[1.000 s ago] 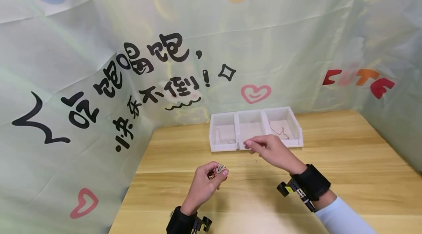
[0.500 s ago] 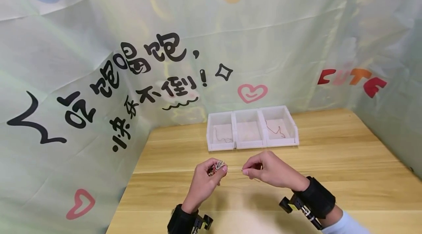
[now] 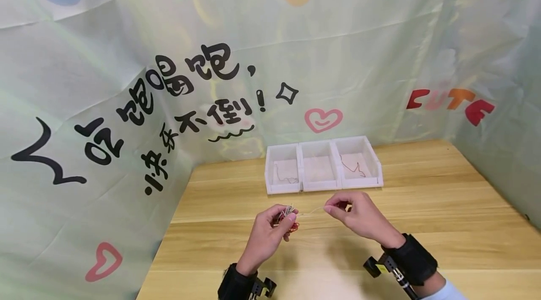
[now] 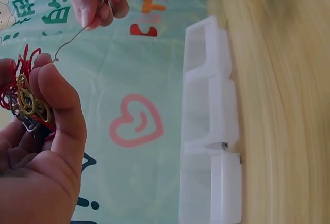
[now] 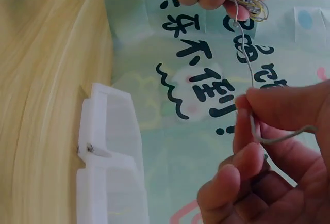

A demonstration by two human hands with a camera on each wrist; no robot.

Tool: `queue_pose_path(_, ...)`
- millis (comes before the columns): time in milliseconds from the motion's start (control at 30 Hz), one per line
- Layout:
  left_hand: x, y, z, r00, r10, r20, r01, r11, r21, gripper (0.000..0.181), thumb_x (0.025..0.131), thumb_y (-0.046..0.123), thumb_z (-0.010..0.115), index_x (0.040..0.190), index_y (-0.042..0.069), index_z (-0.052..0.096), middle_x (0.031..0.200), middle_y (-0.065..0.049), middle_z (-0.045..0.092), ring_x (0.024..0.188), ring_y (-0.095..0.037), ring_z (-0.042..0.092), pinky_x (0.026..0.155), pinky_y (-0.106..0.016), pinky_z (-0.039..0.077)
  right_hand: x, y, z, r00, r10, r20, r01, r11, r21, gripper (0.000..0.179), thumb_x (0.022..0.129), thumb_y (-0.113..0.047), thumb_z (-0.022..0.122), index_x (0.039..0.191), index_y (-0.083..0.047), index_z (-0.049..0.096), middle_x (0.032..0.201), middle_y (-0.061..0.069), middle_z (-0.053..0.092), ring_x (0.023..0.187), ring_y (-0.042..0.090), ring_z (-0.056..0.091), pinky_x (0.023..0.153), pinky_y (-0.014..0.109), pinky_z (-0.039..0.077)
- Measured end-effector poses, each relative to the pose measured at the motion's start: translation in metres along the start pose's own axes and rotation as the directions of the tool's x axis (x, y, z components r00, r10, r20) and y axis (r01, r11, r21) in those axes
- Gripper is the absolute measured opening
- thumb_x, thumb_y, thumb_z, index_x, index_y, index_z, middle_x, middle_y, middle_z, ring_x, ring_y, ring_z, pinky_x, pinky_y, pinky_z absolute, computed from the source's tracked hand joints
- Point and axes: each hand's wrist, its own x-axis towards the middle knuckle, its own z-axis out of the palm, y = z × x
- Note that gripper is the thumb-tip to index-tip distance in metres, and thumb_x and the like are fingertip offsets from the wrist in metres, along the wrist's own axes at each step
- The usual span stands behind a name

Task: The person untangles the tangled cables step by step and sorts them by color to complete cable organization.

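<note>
My left hand (image 3: 263,240) grips a tangled bundle of thin wires (image 4: 27,99) in red, yellow and grey between thumb and fingers. A single grey wire (image 5: 247,54) stretches from that bundle to my right hand (image 3: 364,214), which pinches it between thumb and forefinger. In the right wrist view, the wire's loose end bends past the thumb, and a small knot or kink shows near the bundle. Both hands are raised over the table, in front of a white three-compartment tray (image 3: 320,186).
A pale wire (image 3: 288,179) lies in the tray's left compartment and a reddish wire (image 3: 358,168) in the right one. The wooden table (image 3: 456,215) meets a printed cloth backdrop (image 3: 363,65) at the back and sides.
My right hand came back from the tray toward the left hand, then took the grey wire and drew it rightward. The bundle stays in my left hand, with red loops now showing below the thumb.
</note>
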Motion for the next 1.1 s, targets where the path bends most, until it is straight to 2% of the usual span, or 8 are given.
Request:
queue_pose_path(167, 0.000, -0.001, 0.004, 1.000, -0.011, -0.018, 0.011, 0.999, -0.037, 0.017, 0.094, 0.016, 0.056, 0.107, 0.008, 0.062, 0.084, -0.011, 0.065, 0.067, -0.029, 0.058, 0.054, -0.030, 0.054, -0.001, 0.000, 0.000, 0.992, 0.031, -0.120, -0.028, 0.999, 0.025, 0.004, 0.087, -0.026, 0.066, 0.085, -0.023, 0.067, 0.078, -0.004, 0.064, 0.064, 0.012, 0.055, 0.054, 0.028, 0.048)
queue_pose_path(300, -0.001, 0.000, 0.008, 0.998, -0.031, -0.061, 0.027, 0.997, -0.067, 0.020, 0.095, 0.020, 0.055, 0.110, 0.009, 0.061, 0.083, -0.011, 0.065, 0.068, -0.028, 0.060, 0.057, -0.032, 0.055, -0.001, -0.002, 0.004, 0.984, 0.077, -0.160, -0.052, 0.986, 0.158, 0.007, 0.088, -0.025, 0.065, 0.089, -0.018, 0.067, 0.076, 0.000, 0.061, 0.063, 0.018, 0.055, 0.053, 0.028, 0.048)
queue_pose_path(467, 0.000, 0.001, 0.016, 0.997, 0.006, -0.081, -0.010, 0.999, -0.049, 0.019, 0.096, 0.024, 0.053, 0.104, 0.011, 0.063, 0.075, -0.011, 0.062, 0.059, -0.022, 0.058, 0.052, -0.034, 0.055, -0.002, -0.009, 0.016, 0.997, 0.064, -0.052, -0.036, 0.907, 0.420, 0.020, 0.089, -0.015, 0.062, 0.108, -0.009, 0.065, 0.079, 0.014, 0.060, 0.060, 0.025, 0.055, 0.052, 0.030, 0.050)
queue_pose_path(567, 0.000, 0.000, 0.020, 0.998, 0.043, -0.045, -0.044, 0.998, -0.033, 0.016, 0.096, 0.022, 0.052, 0.101, 0.011, 0.062, 0.074, -0.011, 0.062, 0.058, -0.020, 0.057, 0.051, -0.032, 0.055, 0.001, -0.014, 0.025, 0.999, 0.023, 0.037, -0.038, 0.882, 0.470, 0.032, 0.088, -0.013, 0.063, 0.120, -0.007, 0.060, 0.084, 0.016, 0.062, 0.064, 0.026, 0.058, 0.056, 0.032, 0.053)
queue_pose_path(700, 0.000, 0.004, 0.024, 0.997, 0.082, 0.011, -0.081, 0.996, -0.025, 0.012, 0.097, 0.016, 0.050, 0.096, 0.008, 0.059, 0.074, -0.013, 0.061, 0.059, -0.021, 0.057, 0.051, -0.035, 0.055, 0.003, -0.019, 0.034, 0.995, 0.010, 0.100, -0.048, 0.922, 0.384, 0.035, 0.086, -0.023, 0.067, 0.118, -0.010, 0.061, 0.080, 0.009, 0.065, 0.067, 0.021, 0.061, 0.060, 0.033, 0.054)
queue_pose_path(833, -0.001, 0.020, 0.022, 0.992, 0.115, 0.042, -0.115, 0.993, -0.015, 0.013, 0.097, 0.010, 0.049, 0.092, 0.002, 0.057, 0.073, -0.018, 0.060, 0.058, -0.023, 0.056, 0.050, -0.039, 0.054, 0.003, -0.019, 0.038, 0.993, -0.084, 0.080, 0.065, 0.975, 0.211, 0.022, 0.085, -0.029, 0.068, 0.104, -0.019, 0.068, 0.079, -0.004, 0.066, 0.069, 0.012, 0.060, 0.059, 0.030, 0.053)
queue_pose_path(967, -0.002, 0.033, 0.020, 0.993, 0.102, 0.057, -0.101, 0.995, -0.013, 0.015, 0.097, 0.012, 0.049, 0.091, 0.000, 0.056, 0.072, -0.019, 0.059, 0.057, -0.024, 0.054, 0.048, -0.038, 0.053, 0.003, -0.019, 0.042, 0.974, -0.224, 0.013, 0.222, 0.970, 0.100, 0.007, 0.087, -0.027, 0.065, 0.091, -0.026, 0.071, 0.080, -0.012, 0.065, 0.070, 0.007, 0.059, 0.056, 0.029, 0.052)
queue_pose_path(1100, -0.001, 0.037, 0.019, 0.998, 0.059, 0.013, -0.059, 0.998, -0.028, 0.014, 0.096, 0.015, 0.051, 0.096, 0.003, 0.057, 0.072, -0.018, 0.059, 0.056, -0.028, 0.053, 0.048, -0.035, 0.053, 0.003, -0.020, 0.043, 0.953, -0.288, -0.090, 0.292, 0.956, 0.032, 0.009, 0.089, -0.021, 0.063, 0.085, -0.025, 0.071, 0.074, -0.013, 0.062, 0.065, 0.004, 0.056, 0.053, 0.027, 0.049)
